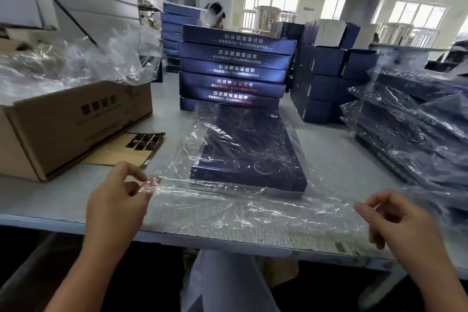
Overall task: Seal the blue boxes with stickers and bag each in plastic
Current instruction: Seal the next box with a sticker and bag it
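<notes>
- Centre: flat navy cardboard box [250,149]. Deep navy blue lid with a thin white circle outline and faint pale marks.
- Around it: transparent plastic bag [228,200]. Colourless, with white glare streaks along the creases and a pinkish tint at the near left corner.
- Behind: stack of flat blue boxes [235,68]. Side faces show a navy-to-violet sheen with two lines of white lettering; the lettering looks reddish on the lower ones.
- Left: brown corrugated carton [76,124]. Tan, with dark grey printed characters.
- Beside the carton: paper sticker sheet [144,142]. Tan backing, black-brown rectangular stickers.
- Underneath: smooth tabletop [50,197]. Pale grey-blue.
- Right: pile of bagged boxes [417,134]. Navy under glossy clear film.
</notes>
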